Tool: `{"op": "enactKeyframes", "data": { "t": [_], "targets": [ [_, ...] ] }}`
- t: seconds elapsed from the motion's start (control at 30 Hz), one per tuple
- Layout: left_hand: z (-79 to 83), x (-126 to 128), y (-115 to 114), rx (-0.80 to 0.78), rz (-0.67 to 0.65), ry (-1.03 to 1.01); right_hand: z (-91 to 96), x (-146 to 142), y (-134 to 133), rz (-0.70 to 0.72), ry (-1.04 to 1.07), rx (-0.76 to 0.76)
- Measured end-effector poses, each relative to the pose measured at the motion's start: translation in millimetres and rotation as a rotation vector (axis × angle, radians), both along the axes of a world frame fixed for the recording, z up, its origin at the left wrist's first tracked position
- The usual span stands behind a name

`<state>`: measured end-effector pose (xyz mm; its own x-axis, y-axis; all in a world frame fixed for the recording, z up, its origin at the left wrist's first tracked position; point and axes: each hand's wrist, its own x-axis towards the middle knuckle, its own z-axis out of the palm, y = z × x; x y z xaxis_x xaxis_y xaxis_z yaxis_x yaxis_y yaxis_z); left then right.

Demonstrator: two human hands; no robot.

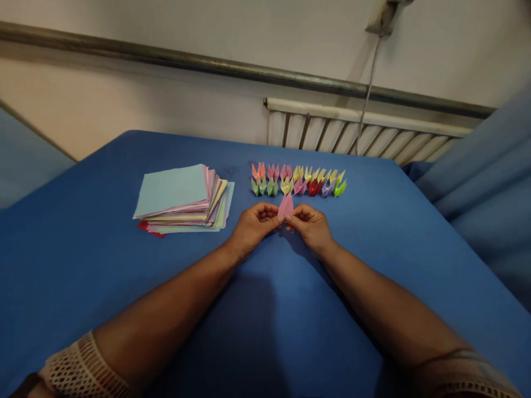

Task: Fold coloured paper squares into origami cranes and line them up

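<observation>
My left hand [254,225] and my right hand [312,226] meet over the middle of the blue table [83,265]. Both pinch a small folded pink paper piece [286,205] that stands up between the fingertips. Just beyond it lie two rows of several finished folded paper pieces [297,181] in pink, yellow, green, red and purple. To the left of my hands sits a fanned stack of coloured paper sheets [182,199] with a light blue sheet on top.
A white radiator [357,132] and a metal pipe [207,65] run along the wall behind the table. A cord [370,83] hangs down from a fixture above. Blue fabric [489,182] lies along the right side.
</observation>
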<state>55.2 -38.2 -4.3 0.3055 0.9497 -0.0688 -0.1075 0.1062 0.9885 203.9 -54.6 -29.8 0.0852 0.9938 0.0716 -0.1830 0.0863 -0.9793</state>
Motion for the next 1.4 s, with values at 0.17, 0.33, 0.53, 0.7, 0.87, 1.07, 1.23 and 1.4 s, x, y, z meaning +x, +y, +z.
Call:
{"op": "enactKeyframes", "data": {
  "t": [0.17, 0.33, 0.53, 0.7, 0.87, 1.07, 1.23, 1.4],
  "targets": [
    [-0.3, 0, 0, 0.01, 0.016, 0.036, 3.1, -5, -3, -0.058, -0.02, 0.02],
    [-2.7, -4, 3, 0.053, 0.051, 0.031, 2.4, -7, -5, 0.028, 0.044, -0.036],
    [-4.6, -6, 8, 0.054, 0.06, 0.004, -0.2, -4, -3, 0.119, 0.058, -0.107],
    [-3.5, -4, 7, -0.034, -0.088, -0.082, 0.3, -4, -3, 0.04, -0.026, 0.004],
    [0.3, -7, 6, -0.097, -0.097, -0.097, -1.5, -5, -5, 0.029, -0.151, 0.078],
    [4.9, -5, 1, -0.214, 0.014, -0.158, -8.0, -5, -3, 0.014, -0.22, 0.053],
    [5.1, -4, 0, -0.254, -0.002, -0.174, -9.3, -5, -3, 0.03, -0.264, 0.061],
    [3.4, -3, 0, -0.264, 0.042, -0.233, -12.3, -4, -3, 0.034, -0.331, 0.046]
  ]
}}
